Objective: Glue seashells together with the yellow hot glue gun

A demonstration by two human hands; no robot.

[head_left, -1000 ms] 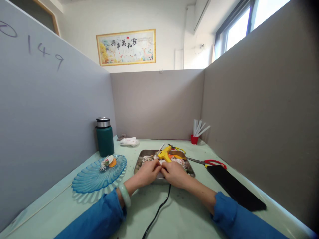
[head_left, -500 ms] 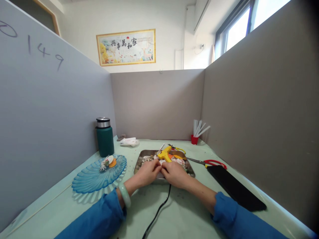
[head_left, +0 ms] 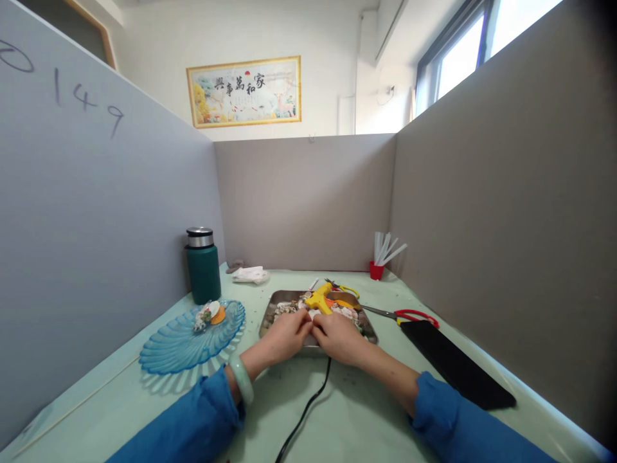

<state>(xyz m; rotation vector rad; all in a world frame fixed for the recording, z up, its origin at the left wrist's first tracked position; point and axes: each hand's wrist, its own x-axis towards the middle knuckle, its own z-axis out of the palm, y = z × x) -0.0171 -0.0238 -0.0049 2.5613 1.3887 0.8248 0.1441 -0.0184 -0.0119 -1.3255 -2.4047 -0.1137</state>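
Observation:
My left hand (head_left: 288, 331) and my right hand (head_left: 339, 335) meet over the near side of a metal tray (head_left: 308, 351). Fingers of both are closed in a pinch, tips almost touching. Whatever small piece they grip between them is hidden; a bit of white shows near the fingertips but I cannot tell if it is held. Just beyond the fingers a yellow glue gun (head_left: 319, 300) lies on the tray's contents. Around it are small shell-like and orange pieces (head_left: 344, 304). A black cord (head_left: 308, 405) runs from beneath the tray toward me.
On the left are a blue glass plate (head_left: 183, 347) bearing a small decorated piece (head_left: 209, 315), and a green bottle (head_left: 203, 273). Red-handled scissors (head_left: 417, 315) and a black flat object (head_left: 456, 363) lie right. Farther back: pliers (head_left: 347, 289), a red cup of white sticks (head_left: 376, 271), white plastic (head_left: 250, 275).

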